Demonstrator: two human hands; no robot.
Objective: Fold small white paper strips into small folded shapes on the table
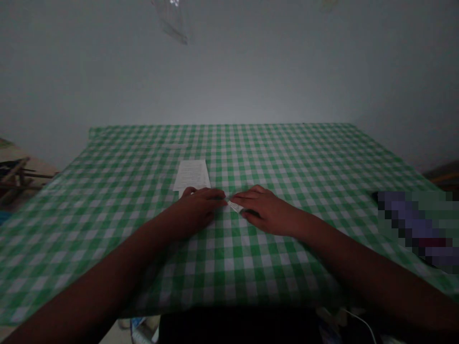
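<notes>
A small folded piece of printed paper (235, 206) lies on the checked cloth between my two hands, partly covered by fingers. My right hand (267, 210) has its fingertips on the paper's upper side and its thumb at the lower edge, closed on it. From the other side, my left hand (199, 210) meets the paper's left tip with its fingers and thumb drawn together. Just beyond the left hand lie printed sheets (192, 174), their near end hidden behind that hand.
A green and white checked tablecloth (287, 157) covers the table up to a pale wall (251, 62). A thin whitish strip (175, 146) lies farther back on the left. At the right edge sits a purple, pixelated object (412, 220). A clear plastic bag (174, 21) hangs on the wall.
</notes>
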